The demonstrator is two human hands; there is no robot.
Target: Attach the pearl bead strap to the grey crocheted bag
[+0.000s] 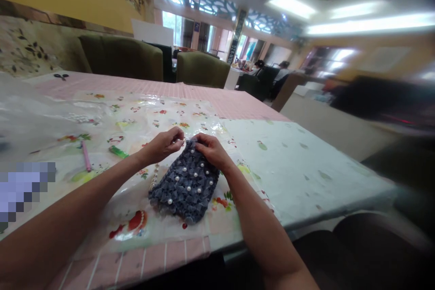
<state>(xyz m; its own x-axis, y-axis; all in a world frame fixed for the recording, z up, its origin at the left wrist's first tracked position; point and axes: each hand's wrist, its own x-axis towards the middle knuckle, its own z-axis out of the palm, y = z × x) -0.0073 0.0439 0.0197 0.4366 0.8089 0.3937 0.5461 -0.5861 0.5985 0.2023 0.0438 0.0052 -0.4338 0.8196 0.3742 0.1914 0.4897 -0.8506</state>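
A dark grey-blue ruffled bag (190, 181), dotted with white pearl beads, lies tilted on the printed plastic table cover. At its top corner my right hand (210, 148) is closed, with thumb and fingers pinching the edge. Just left of that corner, my left hand (170, 141) is closed in a pinch. Something small and pale shows between its fingertips and the bag, too fine to make out. A string of pearl beads (155, 176) runs along the bag's left side; where its upper end goes is hidden by my left hand and forearm.
A pink pen (86, 156) and a small green packet (118, 152) lie left of the bag. Black-handled scissors (61, 76) rest at the far left edge. Clear plastic sheeting (44, 108) is bunched on the left. Green chairs (204, 69) stand behind the table; people sit farther back.
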